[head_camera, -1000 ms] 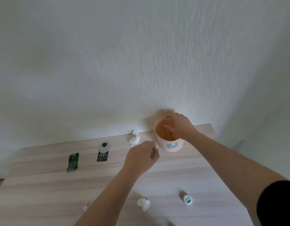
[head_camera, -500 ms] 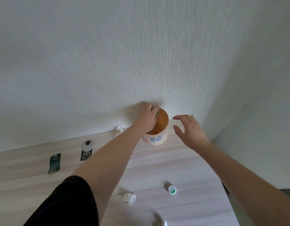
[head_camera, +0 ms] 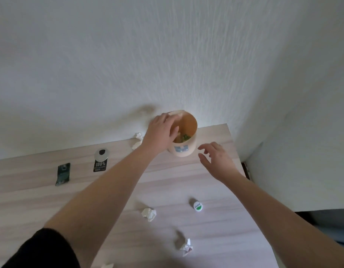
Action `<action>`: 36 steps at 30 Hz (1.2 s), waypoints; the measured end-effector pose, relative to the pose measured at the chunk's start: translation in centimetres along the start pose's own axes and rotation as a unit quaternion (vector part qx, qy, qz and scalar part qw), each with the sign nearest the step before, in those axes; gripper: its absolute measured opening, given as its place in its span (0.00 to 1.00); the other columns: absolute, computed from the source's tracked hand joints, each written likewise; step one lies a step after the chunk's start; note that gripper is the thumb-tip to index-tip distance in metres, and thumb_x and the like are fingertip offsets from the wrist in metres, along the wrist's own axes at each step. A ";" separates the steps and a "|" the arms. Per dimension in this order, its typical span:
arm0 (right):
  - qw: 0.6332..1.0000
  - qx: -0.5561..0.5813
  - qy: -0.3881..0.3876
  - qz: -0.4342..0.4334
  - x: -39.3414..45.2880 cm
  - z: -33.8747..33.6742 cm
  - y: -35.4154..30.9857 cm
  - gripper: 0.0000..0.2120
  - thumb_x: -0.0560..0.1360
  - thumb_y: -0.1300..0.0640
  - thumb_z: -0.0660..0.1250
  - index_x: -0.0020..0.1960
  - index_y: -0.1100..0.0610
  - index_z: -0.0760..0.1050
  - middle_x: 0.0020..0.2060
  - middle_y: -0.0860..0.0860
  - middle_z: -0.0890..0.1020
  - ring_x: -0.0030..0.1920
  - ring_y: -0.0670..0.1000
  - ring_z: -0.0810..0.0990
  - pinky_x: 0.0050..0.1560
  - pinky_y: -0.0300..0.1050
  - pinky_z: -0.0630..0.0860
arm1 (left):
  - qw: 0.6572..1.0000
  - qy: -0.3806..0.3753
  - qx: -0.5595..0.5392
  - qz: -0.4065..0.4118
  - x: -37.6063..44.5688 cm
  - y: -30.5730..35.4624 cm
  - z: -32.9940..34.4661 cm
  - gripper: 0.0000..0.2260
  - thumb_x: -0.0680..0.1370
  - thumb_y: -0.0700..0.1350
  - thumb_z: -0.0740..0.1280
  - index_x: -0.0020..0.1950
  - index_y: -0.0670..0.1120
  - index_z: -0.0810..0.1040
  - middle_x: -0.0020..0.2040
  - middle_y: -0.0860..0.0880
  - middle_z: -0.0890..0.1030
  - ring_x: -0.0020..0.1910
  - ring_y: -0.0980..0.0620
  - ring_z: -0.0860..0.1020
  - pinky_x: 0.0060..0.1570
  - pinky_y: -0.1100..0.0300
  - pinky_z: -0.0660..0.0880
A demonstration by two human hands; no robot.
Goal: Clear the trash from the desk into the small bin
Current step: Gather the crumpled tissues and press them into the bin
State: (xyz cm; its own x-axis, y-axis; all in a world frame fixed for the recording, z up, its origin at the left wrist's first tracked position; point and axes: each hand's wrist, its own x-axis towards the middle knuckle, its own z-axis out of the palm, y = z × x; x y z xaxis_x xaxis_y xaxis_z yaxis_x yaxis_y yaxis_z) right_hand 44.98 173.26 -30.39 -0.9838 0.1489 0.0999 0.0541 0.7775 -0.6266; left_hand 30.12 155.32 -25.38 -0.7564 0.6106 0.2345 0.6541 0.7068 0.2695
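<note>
The small peach-coloured bin (head_camera: 188, 149) stands at the desk's far right, against the wall, with green and pale scraps inside. My left hand (head_camera: 160, 134) hovers over the bin's left rim, fingers spread and pointing down into it, nothing held. My right hand (head_camera: 215, 161) floats just right of the bin, open with fingers apart. Trash lies around: a crumpled paper ball (head_camera: 149, 213) mid-desk, another (head_camera: 185, 247) nearer me, one (head_camera: 137, 141) by the wall behind my left wrist, a white-and-green cap (head_camera: 198, 205), a black "100%" tag (head_camera: 100, 163), and a dark green wrapper (head_camera: 63, 174).
The pale wooden desk (head_camera: 32, 200) meets a white textured wall at the back and ends at its right edge near a wall corner. A white paper scrap (head_camera: 107, 265) peeks in at the bottom edge.
My left hand carried a small item to the bin and opened over it; green scraps now lie inside. My right hand left the bin and drew back to its right side.
</note>
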 end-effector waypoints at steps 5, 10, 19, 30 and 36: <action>0.991 -0.016 -0.125 0.037 -3.3 3.1 -0.7 0.14 0.76 0.46 0.63 0.59 0.50 0.73 0.49 0.51 0.77 0.41 0.46 0.74 0.43 0.44 0.73 | 0.995 0.057 -0.053 -0.059 -7.6 -0.2 -2.1 0.15 0.76 0.47 0.63 0.62 0.49 0.71 0.49 0.45 0.75 0.48 0.44 0.74 0.51 0.49 0.72; 0.945 -0.125 -0.295 0.063 -8.3 7.3 -1.1 0.25 0.73 0.41 0.65 0.66 0.50 0.65 0.58 0.54 0.70 0.52 0.57 0.77 0.50 0.52 0.76 | 0.980 -0.033 -0.118 -0.158 -18.7 -1.3 0.1 0.17 0.76 0.46 0.66 0.64 0.47 0.71 0.51 0.46 0.73 0.49 0.47 0.74 0.52 0.50 0.74; 0.948 -0.103 -0.285 0.095 -13.0 9.2 -1.4 0.13 0.76 0.56 0.64 0.59 0.57 0.70 0.56 0.58 0.71 0.53 0.60 0.73 0.54 0.50 0.71 | 0.934 -0.294 -0.004 -0.202 -26.8 -1.0 5.8 0.26 0.74 0.47 0.66 0.71 0.52 0.63 0.68 0.44 0.63 0.64 0.41 0.67 0.58 0.46 0.72; 0.945 -0.069 -0.281 0.151 -16.8 9.7 -4.6 0.09 0.76 0.59 0.51 0.47 0.54 0.69 0.35 0.55 0.78 0.36 0.59 0.75 0.34 0.46 0.68 | 0.950 -0.235 -0.062 -0.195 -29.9 -1.3 6.6 0.12 0.71 0.34 0.62 0.55 0.39 0.72 0.53 0.38 0.73 0.50 0.37 0.73 0.51 0.47 0.70; 0.954 -0.063 -0.269 0.118 -18.7 11.7 -6.3 0.17 0.78 0.44 0.57 0.62 0.52 0.67 0.53 0.53 0.74 0.45 0.60 0.79 0.40 0.49 0.71 | 0.957 -0.173 -0.095 -0.211 -33.4 -1.9 4.1 0.06 0.72 0.34 0.60 0.48 0.41 0.72 0.46 0.41 0.74 0.44 0.40 0.72 0.45 0.48 0.68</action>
State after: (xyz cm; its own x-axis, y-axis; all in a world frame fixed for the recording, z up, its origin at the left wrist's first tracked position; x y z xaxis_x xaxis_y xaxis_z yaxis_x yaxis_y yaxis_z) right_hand 61.01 158.43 -37.41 -0.8852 0.0198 -0.4649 0.2713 0.8336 -0.4811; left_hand 54.14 135.06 -37.52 -0.8869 0.3905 -0.2469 0.2543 0.8588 0.4448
